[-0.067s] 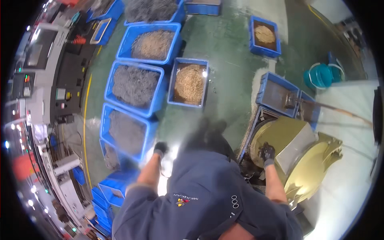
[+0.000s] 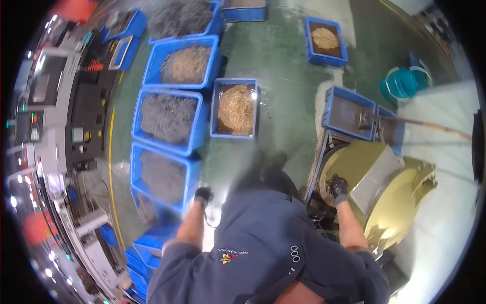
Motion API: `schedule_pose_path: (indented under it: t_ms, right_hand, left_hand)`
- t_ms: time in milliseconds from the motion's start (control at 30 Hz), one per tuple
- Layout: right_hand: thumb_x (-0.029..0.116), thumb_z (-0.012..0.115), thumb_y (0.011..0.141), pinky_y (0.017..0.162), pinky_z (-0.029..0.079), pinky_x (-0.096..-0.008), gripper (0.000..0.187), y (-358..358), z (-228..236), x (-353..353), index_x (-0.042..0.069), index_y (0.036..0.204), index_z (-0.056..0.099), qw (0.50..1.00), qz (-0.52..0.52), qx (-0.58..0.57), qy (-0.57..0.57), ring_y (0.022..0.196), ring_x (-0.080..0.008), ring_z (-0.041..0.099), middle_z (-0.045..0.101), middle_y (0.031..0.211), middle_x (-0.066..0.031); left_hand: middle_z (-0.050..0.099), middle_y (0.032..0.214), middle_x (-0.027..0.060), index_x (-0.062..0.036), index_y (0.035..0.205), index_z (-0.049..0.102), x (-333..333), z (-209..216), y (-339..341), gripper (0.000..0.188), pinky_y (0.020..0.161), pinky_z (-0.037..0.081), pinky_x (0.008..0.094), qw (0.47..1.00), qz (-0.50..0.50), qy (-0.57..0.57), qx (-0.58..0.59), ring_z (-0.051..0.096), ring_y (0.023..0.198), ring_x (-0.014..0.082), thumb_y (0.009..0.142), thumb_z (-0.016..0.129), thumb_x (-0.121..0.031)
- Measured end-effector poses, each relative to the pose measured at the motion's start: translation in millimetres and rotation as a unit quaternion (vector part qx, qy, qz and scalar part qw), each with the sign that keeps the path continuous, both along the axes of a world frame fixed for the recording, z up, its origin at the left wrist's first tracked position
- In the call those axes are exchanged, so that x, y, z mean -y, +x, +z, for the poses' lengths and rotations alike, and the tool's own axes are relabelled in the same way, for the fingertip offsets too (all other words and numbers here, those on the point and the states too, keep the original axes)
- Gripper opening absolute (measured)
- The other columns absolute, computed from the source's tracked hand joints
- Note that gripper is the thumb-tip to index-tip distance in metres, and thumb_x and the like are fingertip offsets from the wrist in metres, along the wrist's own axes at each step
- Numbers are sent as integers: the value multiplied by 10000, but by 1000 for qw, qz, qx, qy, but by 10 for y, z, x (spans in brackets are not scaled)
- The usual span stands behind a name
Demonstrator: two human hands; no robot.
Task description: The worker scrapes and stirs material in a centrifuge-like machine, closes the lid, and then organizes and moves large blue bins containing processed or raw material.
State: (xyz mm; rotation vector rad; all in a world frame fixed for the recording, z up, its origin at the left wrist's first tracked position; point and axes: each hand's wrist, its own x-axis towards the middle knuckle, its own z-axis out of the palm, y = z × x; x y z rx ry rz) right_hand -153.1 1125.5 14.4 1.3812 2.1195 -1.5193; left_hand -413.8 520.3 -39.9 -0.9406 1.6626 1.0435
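Fingers [image 2: 335,179] of the right hand [image 2: 337,186], in a dark glove, are spread apart and slightly curled over the left rim of the olive drum [image 2: 349,157], gripping nothing visible. In this head view, the drum sits just right of the person's body, its rounded cover [image 2: 395,207] beside it at the lower right. The left hand [image 2: 204,194], also dark-gloved, hangs at the person's left side near the closest blue bin [image 2: 191,185]; it shows small and dark, so I can't tell whether those fingers are wide or narrow. That bin holds fine grey material [image 2: 161,172], and more bins of grey or tan stuff run in a row beyond it. Right of the row, a tub [image 2: 232,136] of golden bits [image 2: 237,109] stands on the green floor [image 2: 283,96]. Just past the drum is a tray [image 2: 347,131], with a long pole [image 2: 430,125] reaching over from the right; a teal bucket [image 2: 399,84] stands farther out
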Motion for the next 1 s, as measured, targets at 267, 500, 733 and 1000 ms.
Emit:
schedule_pose_path:
  t_ms: [267,500,733,1000]
  right_hand:
    - [170,448,853,553,498,-344,224,725,-567,474,53,817,635,973,159,2,168,706,-210,646,660,781,-113]
    - [182,477,868,561,498,-401,221,1125,-896,935,19,893,624,801,-437,-137,-386,634,-255,615,642,759,-126]
    - [140,497,855,504,485,-400,173,775,-516,1230,26,958,577,715,-599,-171,-317,576,-256,601,627,711,-130]
    - [117,513,823,428,469,-362,139,-93,-673,1652,25,772,604,681,-671,-112,-272,482,-240,589,613,620,-133]
  left_hand:
    - [639,949,145,-77,1074,554,-800,531,-493,301,713,510,379,995,-81,19,-46,622,785,287,887,474,-300]
    - [634,917,141,-68,1013,563,-1531,688,-1416,268,674,498,396,989,-125,73,-27,614,774,278,879,473,-281]
    - [643,861,105,-89,1058,550,-2529,724,-2340,277,583,497,332,967,-244,47,-55,623,698,225,886,508,-301]
    - [642,932,137,-67,1038,574,-4086,481,-3777,304,654,500,391,907,-419,19,45,616,753,273,880,457,-299]
